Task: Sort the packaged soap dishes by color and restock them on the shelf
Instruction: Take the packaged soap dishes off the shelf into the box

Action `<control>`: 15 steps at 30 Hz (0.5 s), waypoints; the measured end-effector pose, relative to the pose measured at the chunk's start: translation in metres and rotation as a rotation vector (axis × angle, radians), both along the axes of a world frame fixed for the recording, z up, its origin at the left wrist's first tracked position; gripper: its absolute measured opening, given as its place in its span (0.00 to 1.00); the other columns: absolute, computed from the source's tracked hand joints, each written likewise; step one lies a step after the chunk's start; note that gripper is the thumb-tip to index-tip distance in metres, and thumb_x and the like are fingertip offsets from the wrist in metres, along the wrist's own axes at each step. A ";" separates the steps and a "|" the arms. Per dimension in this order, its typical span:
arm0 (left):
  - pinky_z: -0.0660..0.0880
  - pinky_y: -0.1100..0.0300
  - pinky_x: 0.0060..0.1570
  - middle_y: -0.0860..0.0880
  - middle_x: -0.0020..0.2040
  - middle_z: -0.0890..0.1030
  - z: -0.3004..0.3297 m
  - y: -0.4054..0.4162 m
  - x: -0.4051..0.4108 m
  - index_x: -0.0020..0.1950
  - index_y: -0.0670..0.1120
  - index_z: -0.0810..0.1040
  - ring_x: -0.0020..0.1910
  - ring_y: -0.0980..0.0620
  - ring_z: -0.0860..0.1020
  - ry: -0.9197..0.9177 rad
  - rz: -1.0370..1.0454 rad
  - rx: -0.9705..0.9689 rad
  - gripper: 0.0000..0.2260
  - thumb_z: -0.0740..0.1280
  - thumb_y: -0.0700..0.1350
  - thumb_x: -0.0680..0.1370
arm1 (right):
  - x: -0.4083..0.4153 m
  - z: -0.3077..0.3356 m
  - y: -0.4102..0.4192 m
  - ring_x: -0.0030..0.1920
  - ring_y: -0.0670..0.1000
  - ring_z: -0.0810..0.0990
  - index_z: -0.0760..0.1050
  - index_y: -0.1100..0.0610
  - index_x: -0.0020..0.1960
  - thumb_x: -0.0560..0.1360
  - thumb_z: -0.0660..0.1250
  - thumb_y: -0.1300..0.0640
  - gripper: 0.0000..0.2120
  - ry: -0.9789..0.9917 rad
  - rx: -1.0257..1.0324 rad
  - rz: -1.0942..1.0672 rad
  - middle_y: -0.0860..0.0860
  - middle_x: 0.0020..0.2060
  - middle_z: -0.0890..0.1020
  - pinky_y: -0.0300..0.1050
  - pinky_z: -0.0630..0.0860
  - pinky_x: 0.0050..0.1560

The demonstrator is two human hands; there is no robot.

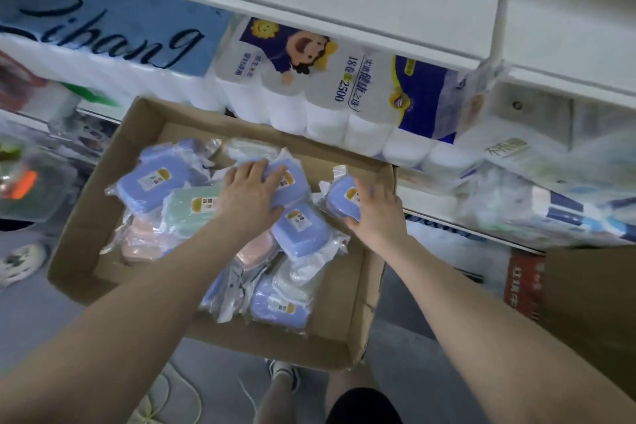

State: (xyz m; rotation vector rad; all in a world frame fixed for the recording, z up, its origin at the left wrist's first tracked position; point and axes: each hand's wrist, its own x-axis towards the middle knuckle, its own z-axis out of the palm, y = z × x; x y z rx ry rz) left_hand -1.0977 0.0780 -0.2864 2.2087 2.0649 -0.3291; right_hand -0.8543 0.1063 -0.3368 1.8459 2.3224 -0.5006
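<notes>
1. Left hand [253,191]: grip flat, fingers spread, pressing on a blue soap dish [287,184] at far-centre of the cardboard box [86,217].
2. Right hand [377,210]: grip curled round another blue dish [340,196] by the box's far-right wall.
3. Rest of pkgs, blue, green dish [191,210], pink dish [144,239], lie heaped in box.
4. Toilet-roll packs [320,86] on shelf beyond.

Cardboard box [86,217] down in the middle, in front of the shelf [378,3], stuffed with packaged soap dishes [299,231] piled on each other. Toilet paper packs [309,86] right behind the box, under the shelf board. Left hand [256,191] flat on the pile, right hand [377,208] at the box's right edge against one dish [339,196]. Another carton [592,303] off to the right.
</notes>
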 end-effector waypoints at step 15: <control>0.45 0.47 0.76 0.45 0.79 0.53 0.018 0.005 0.000 0.78 0.52 0.56 0.78 0.42 0.48 0.045 -0.160 -0.068 0.31 0.60 0.62 0.78 | 0.015 0.028 -0.013 0.62 0.64 0.74 0.64 0.59 0.74 0.79 0.62 0.45 0.28 0.066 0.124 0.094 0.61 0.64 0.74 0.56 0.69 0.62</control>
